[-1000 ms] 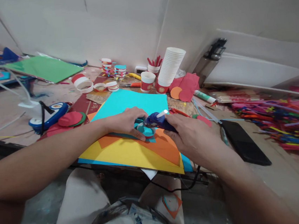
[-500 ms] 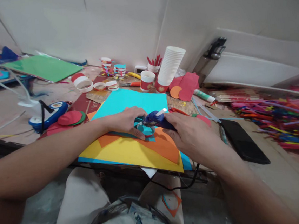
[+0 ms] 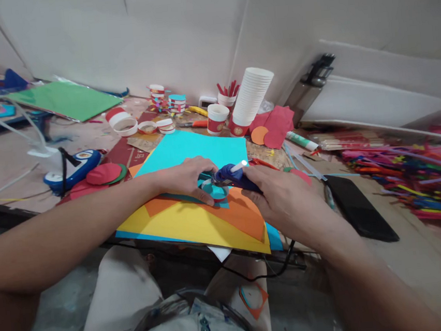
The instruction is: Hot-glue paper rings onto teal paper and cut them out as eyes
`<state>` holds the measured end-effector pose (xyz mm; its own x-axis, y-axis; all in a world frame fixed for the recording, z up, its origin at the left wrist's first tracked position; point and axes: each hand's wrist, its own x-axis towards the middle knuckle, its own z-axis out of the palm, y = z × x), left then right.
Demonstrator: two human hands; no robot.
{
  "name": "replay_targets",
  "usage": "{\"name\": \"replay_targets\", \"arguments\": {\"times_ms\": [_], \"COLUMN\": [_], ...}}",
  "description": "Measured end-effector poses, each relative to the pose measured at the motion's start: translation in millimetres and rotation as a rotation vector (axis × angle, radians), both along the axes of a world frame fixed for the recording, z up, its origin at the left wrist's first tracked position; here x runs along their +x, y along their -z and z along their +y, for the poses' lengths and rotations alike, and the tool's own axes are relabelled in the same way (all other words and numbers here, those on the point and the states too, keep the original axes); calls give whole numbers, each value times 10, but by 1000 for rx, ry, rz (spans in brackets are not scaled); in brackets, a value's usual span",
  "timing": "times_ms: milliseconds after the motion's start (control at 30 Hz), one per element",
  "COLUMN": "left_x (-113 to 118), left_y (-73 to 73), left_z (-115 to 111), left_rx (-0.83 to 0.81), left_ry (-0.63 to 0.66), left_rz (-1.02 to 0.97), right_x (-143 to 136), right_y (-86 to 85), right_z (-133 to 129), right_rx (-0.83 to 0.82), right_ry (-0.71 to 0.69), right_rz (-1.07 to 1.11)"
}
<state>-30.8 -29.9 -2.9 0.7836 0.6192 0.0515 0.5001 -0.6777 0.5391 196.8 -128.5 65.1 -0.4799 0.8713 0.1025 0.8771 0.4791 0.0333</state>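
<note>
My right hand (image 3: 278, 196) is wrapped round a blue hot glue gun (image 3: 241, 178), with a white glue stick (image 3: 239, 166) jutting from its back end. The gun's tip points left and down, over the rim of a short paper cup ring (image 3: 220, 196) with a red outside. Thumb and fingers of my left hand (image 3: 191, 181) close round the ring's left side. Turquoise paper shows inside the ring. Beneath lie sheets of orange paper (image 3: 245, 218), yellow paper (image 3: 188, 231) and turquoise paper (image 3: 203, 147). Where the nozzle meets the ring is partly hidden.
A tall stack of paper cups (image 3: 252, 94) leans at the back beside a single cup (image 3: 216, 118). Cut cup rings (image 3: 125, 125) lie back left. To the right are a black phone (image 3: 360, 206) and many pipe cleaners (image 3: 428, 176). A blue power strip (image 3: 75, 169) sits left.
Almost nothing differs. Both hands, the glue gun and the cup ring hold nearly the same place; only the view has shifted very slightly.
</note>
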Motion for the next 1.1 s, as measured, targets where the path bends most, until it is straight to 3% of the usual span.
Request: {"name": "replay_targets", "arguments": {"times_ms": [167, 533, 767, 1100], "left_x": [1, -6, -2, 12], "left_y": [-4, 29, 16, -55], "left_z": [1, 23, 15, -42], "left_rx": [10, -5, -9, 4], "left_ry": [0, 26, 4, -30], "left_rz": [3, -9, -10, 9], "right_x": [-7, 86, 14, -42], "right_y": [29, -135, -65, 11], "right_z": [17, -45, -31, 14], "right_rx": [17, -37, -4, -56], "right_ry": [-7, 48, 60, -32], "right_rz": [1, -14, -37, 56]}}
